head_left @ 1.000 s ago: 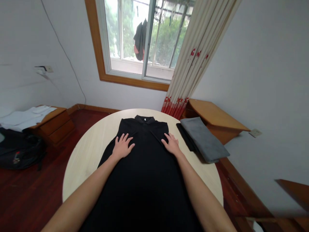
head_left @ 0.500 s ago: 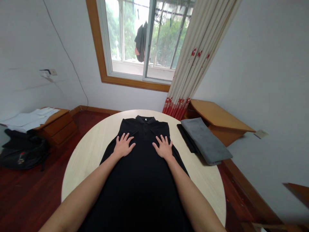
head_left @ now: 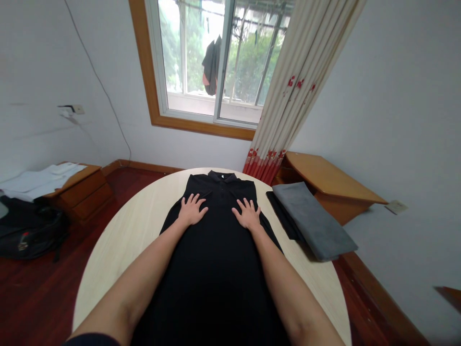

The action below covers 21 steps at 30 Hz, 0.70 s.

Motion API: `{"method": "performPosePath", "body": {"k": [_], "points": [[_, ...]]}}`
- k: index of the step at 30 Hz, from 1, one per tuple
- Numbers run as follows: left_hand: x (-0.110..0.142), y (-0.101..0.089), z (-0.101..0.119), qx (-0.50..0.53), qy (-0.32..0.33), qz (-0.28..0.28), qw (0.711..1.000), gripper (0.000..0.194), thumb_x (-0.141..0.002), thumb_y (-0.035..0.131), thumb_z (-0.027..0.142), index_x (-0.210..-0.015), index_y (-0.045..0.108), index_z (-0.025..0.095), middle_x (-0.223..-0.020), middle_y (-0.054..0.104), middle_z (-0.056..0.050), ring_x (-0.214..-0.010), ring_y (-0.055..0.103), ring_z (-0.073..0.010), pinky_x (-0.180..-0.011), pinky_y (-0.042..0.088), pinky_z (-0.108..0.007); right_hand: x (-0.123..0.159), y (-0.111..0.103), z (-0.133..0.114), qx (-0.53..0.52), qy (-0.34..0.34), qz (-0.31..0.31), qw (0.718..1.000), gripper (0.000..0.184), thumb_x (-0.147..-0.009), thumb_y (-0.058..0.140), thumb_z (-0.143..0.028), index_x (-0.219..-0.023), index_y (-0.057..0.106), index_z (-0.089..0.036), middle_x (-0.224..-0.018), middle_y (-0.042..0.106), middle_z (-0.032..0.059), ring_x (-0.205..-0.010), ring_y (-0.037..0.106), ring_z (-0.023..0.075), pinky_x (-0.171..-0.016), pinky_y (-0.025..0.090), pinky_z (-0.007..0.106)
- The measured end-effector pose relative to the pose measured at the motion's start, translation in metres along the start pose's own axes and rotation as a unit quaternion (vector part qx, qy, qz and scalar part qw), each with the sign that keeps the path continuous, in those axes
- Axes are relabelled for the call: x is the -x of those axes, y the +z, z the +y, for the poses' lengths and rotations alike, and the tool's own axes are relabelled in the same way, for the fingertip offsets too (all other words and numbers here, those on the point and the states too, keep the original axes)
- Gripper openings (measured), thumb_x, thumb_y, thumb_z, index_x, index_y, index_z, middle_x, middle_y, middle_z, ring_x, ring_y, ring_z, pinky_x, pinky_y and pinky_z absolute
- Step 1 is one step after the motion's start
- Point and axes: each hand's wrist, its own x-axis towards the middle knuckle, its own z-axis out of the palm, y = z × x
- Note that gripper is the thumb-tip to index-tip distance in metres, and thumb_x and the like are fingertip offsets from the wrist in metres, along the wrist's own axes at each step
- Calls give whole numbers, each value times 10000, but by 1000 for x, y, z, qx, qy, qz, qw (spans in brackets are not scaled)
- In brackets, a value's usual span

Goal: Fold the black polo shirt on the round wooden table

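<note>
A black polo shirt (head_left: 221, 192) lies spread on the round pale table (head_left: 122, 235), its collar toward the window. My left hand (head_left: 192, 210) rests flat on the shirt's left side with the fingers spread. On the right side of the shirt, my right hand (head_left: 248, 214) lies flat too, fingers apart. Neither hand grips the cloth. The shirt's near part blends with the black clothing close to me, so where its hem ends I cannot tell.
Folded grey cloth (head_left: 313, 221) lies over folded black cloth (head_left: 283, 216) at the table's right edge. Behind stand a wooden desk (head_left: 334, 175) and a long curtain (head_left: 277, 96). A low cabinet (head_left: 82, 192) with papers and a black bag (head_left: 32, 230) are on the left.
My hands have slid slightly toward the collar and to the right over the shirt, still flat. The head view has shifted a little, and a dark sleeve edge now shows at lower left.
</note>
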Motion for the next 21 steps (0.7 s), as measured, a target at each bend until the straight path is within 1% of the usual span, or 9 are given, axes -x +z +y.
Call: {"method": "performPosePath", "body": {"k": [3,5,7,9,11,15,17,19,21], "points": [[12,-4,23,-33,6,41,999,541,-1010,317,428,-1476,501,227,-1641,288,-111,-1533,156,-353,-1193,53,-651,13,0,-19,29,-16,41,999,649,-1017,258,-561,-1573,328,-234,-1668,201,103,-1534,94,364,-1176,18,652],[31,-1,43,-42,36,63,996,534,-1005,326,382,-1476,504,205,-1645,272,-111,-1540,135,-334,-1211,18,-615,32,4,-35,32,-62,62,996,627,-1027,265,-519,-1568,337,-211,-1663,217,103,-1539,100,326,-1195,0,609],[55,6,58,-25,62,45,997,555,-1011,309,429,-1491,484,212,-1639,286,-108,-1531,188,-315,-1217,98,-591,56,11,-44,9,-115,45,992,622,-1027,270,-528,-1562,350,-221,-1656,244,88,-1538,141,283,-1215,43,557],[81,11,57,-8,67,19,998,594,-1017,272,500,-1516,446,229,-1633,304,-89,-1523,229,-294,-1212,176,-567,81,16,-39,-16,-136,21,990,630,-1023,272,-551,-1558,360,-230,-1651,263,74,-1534,175,254,-1227,100,503],[104,10,40,-6,56,6,998,626,-1014,254,545,-1536,410,236,-1636,295,-68,-1526,224,-278,-1213,198,-548,102,18,-17,-26,-123,20,992,637,-1021,280,-555,-1557,363,-221,-1649,269,64,-1533,188,235,-1231,131,460],[133,-4,-21,-34,-9,-10,999,659,-1013,254,559,-1552,376,200,-1645,262,-67,-1532,202,-268,-1215,213,-525,129,15,51,-3,-33,39,999,638,-1022,309,-510,-1549,374,-157,-1642,281,79,-1529,210,236,-1230,165,433],[143,-11,-45,-47,-40,-16,998,658,-1014,252,553,-1559,361,199,-1649,247,-72,-1531,209,-268,-1209,225,-528,137,14,79,8,6,44,999,637,-1019,318,-493,-1550,371,-145,-1637,288,91,-1525,225,241,-1226,179,443],[148,-15,-57,-55,-59,-22,997,655,-1014,249,547,-1562,353,205,-1650,240,-72,-1526,224,-271,-1203,228,-545,140,14,92,15,31,45,998,634,-1016,321,-482,-1552,368,-146,-1634,292,96,-1522,234,245,-1221,189,459],[149,-17,-57,-63,-74,-27,995,647,-1012,254,530,-1555,367,195,-1645,253,-82,-1520,239,-286,-1194,227,-577,140,12,91,23,52,44,997,627,-1014,319,-467,-1547,377,-140,-1630,298,108,-1517,245,259,-1214,191,493]]}}
